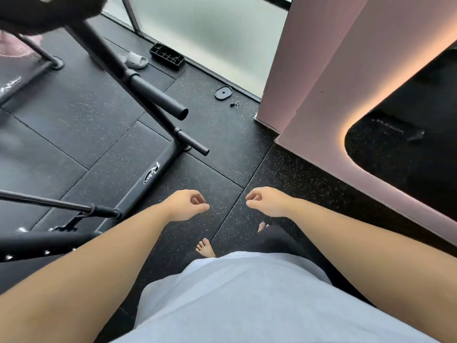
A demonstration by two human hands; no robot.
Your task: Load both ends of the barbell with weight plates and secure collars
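Hands (184,204) (265,201) hang loosely curled; divided tray (167,56) lies near slipper (137,61).

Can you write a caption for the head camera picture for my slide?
Left hand and right hand hang empty over the gym floor; a small weight plate lies by the window.

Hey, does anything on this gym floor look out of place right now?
Yes. A small plate lies flat on the floor by the window, with a loose collar clip beside it, neither on a bar. A slipper lies further left along the window.
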